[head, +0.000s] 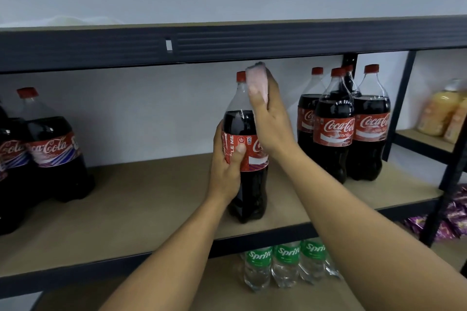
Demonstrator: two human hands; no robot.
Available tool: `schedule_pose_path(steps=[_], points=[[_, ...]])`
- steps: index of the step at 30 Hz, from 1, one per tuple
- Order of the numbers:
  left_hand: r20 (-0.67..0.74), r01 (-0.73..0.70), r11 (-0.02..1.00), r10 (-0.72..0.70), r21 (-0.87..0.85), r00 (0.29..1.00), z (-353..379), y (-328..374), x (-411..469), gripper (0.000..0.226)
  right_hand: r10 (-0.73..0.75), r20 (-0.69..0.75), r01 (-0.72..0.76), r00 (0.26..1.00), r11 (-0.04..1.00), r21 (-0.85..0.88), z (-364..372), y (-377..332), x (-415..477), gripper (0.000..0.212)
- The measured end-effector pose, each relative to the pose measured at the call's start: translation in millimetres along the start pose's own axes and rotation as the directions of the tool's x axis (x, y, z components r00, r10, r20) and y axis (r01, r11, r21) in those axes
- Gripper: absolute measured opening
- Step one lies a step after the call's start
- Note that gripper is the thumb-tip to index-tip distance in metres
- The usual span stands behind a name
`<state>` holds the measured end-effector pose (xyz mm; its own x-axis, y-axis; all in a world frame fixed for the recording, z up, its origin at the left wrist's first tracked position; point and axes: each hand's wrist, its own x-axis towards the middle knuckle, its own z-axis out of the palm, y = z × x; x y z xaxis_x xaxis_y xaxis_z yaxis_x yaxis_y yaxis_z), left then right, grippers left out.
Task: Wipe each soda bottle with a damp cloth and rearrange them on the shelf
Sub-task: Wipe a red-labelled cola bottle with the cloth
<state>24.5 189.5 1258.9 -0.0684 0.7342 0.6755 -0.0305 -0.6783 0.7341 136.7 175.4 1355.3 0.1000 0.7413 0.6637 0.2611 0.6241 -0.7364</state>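
Observation:
A large cola bottle [249, 184] with a red cap and red label stands upright near the front edge of the middle shelf [141, 204]. My left hand [227, 166] grips it around the label, thumb across the front. My right hand [270, 118] holds a pale pink cloth [256, 81] against the bottle's upper right side, near the neck. A group of several cola bottles [336, 124] stands at the right end of the shelf. At the left end stand more cola bottles [53, 149], partly cut off by the frame.
A dark metal beam [227, 43] of the upper shelf runs just above the bottle caps. Several Sprite bottles [285, 262] stand on the shelf below. Yellow juice bottles [439, 113] sit on a neighbouring rack at right, behind a dark upright post [399, 106]. Purple packets [452, 219] lie lower right.

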Motion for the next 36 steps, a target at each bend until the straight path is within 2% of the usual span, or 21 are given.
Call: schedule_pose_path(steps=[2, 6, 10, 14, 19, 21, 25, 28, 30, 32, 34, 36], points=[[-0.027, -0.008, 1.0, 0.008, 0.004, 1.0, 1.3, -0.1, -0.9, 0.073, -0.028, -0.02, 0.028, 0.999, 1.0, -0.013, 4.7, 13.2, -11.7, 0.064], [-0.067, -0.055, 0.997, 0.058, 0.053, 0.996, 4.3, 3.8, -3.2, 0.069, 0.211, -0.052, -0.205, 0.976, 0.973, 0.107, 18.7, 72.0, -80.1, 0.047], [-0.083, -0.043, 0.995, 0.05, 0.085, 0.995, 6.4, 4.6, -6.1, 0.073, 0.276, -0.024, -0.271, 0.961, 0.954, 0.127, 16.3, 80.1, -103.0, 0.065], [-0.087, -0.024, 0.991, 0.036, 0.133, 0.996, 8.1, 5.0, -8.3, 0.083, 0.158, -0.018, -0.156, 0.987, 0.985, 0.075, 9.4, 40.9, -39.9, 0.054], [-0.098, 0.0, 0.992, 0.012, 0.125, 0.995, 9.8, 7.0, -10.3, 0.086, -0.056, -0.039, 0.056, 0.998, 0.998, -0.019, 3.6, 5.1, 0.8, 0.059], [-0.102, -0.007, 0.99, 0.021, 0.138, 0.995, 9.9, 9.3, -11.1, 0.085, -0.04, -0.058, 0.04, 0.998, 0.999, -0.002, 5.8, 18.8, -14.1, 0.059], [-0.113, -0.027, 0.984, 0.047, 0.177, 0.993, 9.7, 8.4, -11.3, 0.09, 0.199, -0.094, -0.188, 0.976, 0.976, 0.115, 19.3, 69.7, -75.8, 0.064], [-0.128, 0.013, 0.98, 0.013, 0.201, 0.992, 11.7, 4.2, -12.1, 0.082, 0.237, -0.111, -0.22, 0.965, 0.965, 0.146, 24.2, 79.3, -110.0, 0.033], [-0.145, 0.027, 0.972, 0.008, 0.234, 0.989, 14.2, 5.2, -14.5, 0.081, 0.244, -0.116, -0.228, 0.963, 0.964, 0.136, 21.7, 70.4, -100.8, 0.031], [-0.166, 0.036, 0.963, 0.009, 0.267, 0.986, 16.4, 5.9, -16.5, 0.081, 0.232, -0.103, -0.221, 0.967, 0.97, 0.105, 17.0, 52.2, -69.7, 0.047], [-0.175, 0.043, 0.962, 0.005, 0.27, 0.985, 17.5, 4.9, -17.5, 0.082, 0.144, -0.074, -0.139, 0.987, 0.988, 0.063, 10.8, 26.7, -32.0, 0.056], [-0.174, 0.052, 0.966, -0.007, 0.255, 0.985, 17.4, 1.8, -17.6, 0.078, 0.029, -0.051, -0.028, 0.998, 0.999, 0.021, 5.3, 4.3, -2.8, 0.056]])
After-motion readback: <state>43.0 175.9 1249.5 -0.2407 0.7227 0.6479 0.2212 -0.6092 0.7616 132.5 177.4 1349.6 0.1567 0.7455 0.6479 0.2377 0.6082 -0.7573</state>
